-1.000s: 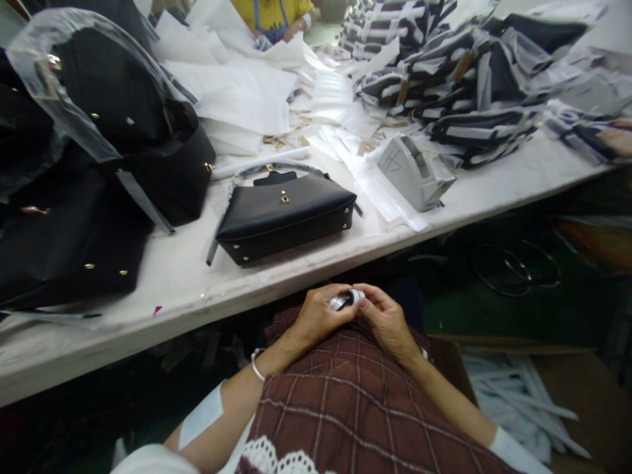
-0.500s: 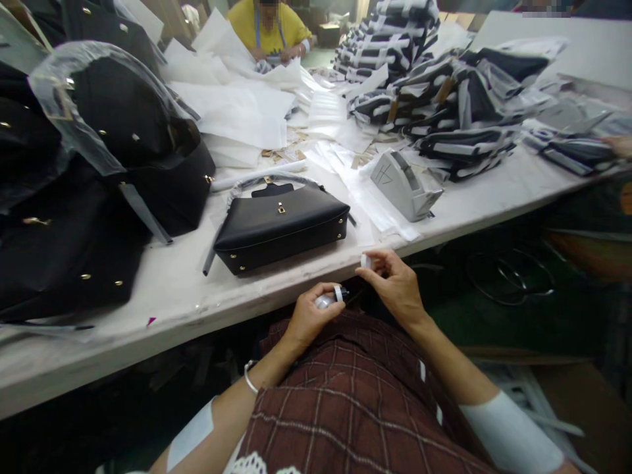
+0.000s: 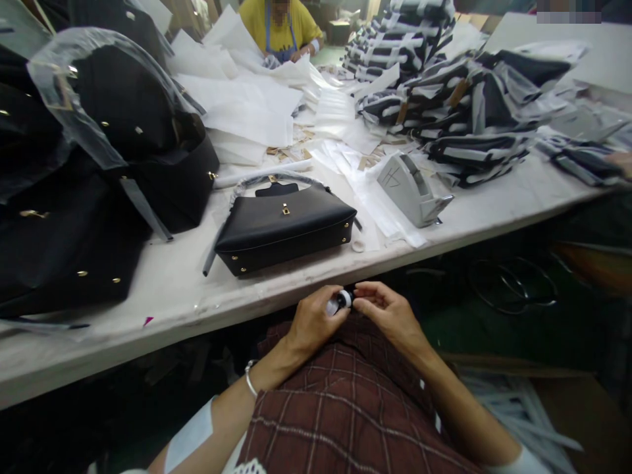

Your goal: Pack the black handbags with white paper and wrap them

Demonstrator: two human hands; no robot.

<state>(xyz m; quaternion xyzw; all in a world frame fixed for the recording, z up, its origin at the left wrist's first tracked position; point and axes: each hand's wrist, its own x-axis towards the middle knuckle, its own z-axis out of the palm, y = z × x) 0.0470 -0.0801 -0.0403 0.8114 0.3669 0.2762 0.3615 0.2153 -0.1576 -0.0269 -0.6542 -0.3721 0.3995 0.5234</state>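
My left hand (image 3: 311, 319) is closed around a small white tube-like object (image 3: 338, 303) with a dark tip, held over my lap just below the table edge. My right hand (image 3: 388, 313) pinches at the tip of that same object with thumb and forefinger. A small white ring-shaped cap (image 3: 358, 245) lies on the white table (image 3: 172, 289) near the front edge. Right behind it a black handbag (image 3: 284, 224) with gold studs and a clasp lies on its side.
A pile of black bags (image 3: 89, 184), some in clear plastic, fills the table's left. A grey tape dispenser (image 3: 412, 191) stands right of the handbag. White paper sheets (image 3: 247, 105) and striped packed items (image 3: 464, 112) lie behind. A person in yellow (image 3: 281, 29) works at the far end.
My right hand went up to the table edge with a small white cap, left it beside the handbag, and came back down to the tube in my left hand.
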